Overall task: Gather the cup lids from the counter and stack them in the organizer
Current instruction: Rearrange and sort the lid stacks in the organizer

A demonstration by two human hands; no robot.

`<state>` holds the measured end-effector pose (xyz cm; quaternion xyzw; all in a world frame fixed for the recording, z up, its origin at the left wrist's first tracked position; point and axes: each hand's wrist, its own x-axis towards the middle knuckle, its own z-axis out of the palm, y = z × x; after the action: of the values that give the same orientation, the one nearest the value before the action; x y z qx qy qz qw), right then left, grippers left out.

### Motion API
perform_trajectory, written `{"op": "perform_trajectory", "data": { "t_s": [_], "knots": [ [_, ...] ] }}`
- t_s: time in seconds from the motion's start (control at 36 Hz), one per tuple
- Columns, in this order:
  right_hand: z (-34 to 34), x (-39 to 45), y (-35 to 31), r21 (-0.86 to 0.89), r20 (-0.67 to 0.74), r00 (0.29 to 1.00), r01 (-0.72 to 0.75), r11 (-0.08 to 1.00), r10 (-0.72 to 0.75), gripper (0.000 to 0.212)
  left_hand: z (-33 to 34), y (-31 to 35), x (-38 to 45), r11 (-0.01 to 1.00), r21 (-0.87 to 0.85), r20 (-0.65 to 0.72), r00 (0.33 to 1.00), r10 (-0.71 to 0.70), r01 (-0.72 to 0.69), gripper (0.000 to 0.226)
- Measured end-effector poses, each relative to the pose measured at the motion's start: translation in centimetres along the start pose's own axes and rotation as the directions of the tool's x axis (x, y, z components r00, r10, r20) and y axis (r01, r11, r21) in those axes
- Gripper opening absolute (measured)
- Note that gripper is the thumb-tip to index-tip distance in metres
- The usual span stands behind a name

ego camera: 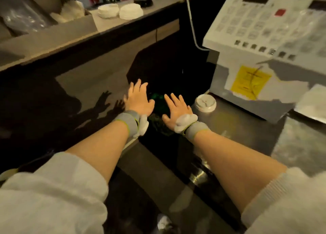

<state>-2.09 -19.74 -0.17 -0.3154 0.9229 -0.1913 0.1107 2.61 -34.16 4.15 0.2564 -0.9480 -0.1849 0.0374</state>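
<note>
Two low stacks of white cup lids (108, 11) (130, 11) sit on the raised counter ledge (112, 24) at the back. To their left, a grey organizer (74, 28) holds clear bags and white items. My left hand (138, 98) and my right hand (176, 107) are stretched out flat over the dark gap in the middle, fingers spread and holding nothing. Both hands are far below and in front of the lids. A paper cup with a white lid (205, 103) stands on the steel counter just right of my right hand.
A large white machine (264, 30) with a keypad and a yellow label fills the right side. A white cable (192, 25) hangs down from the ledge beside it. A dark bin opening (169, 71) lies under my hands. Plants stand behind the lids.
</note>
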Motion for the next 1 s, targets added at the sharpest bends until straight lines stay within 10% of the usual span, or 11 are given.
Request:
{"op": "perform_trajectory", "data": {
  "t_s": [0.47,1.0],
  "knots": [
    [1.5,-7.3,16.1,0.067,-0.123,0.910,-0.390,0.918,0.395,0.076,11.1,11.1,-2.3,0.980,0.004,0.222,0.955,0.195,-0.201,0.065],
    [3.1,0.4,19.1,0.114,0.020,0.871,-0.489,0.865,0.490,0.071,15.9,9.7,5.7,0.981,0.086,0.329,0.934,0.136,-0.173,0.057]
  ]
}}
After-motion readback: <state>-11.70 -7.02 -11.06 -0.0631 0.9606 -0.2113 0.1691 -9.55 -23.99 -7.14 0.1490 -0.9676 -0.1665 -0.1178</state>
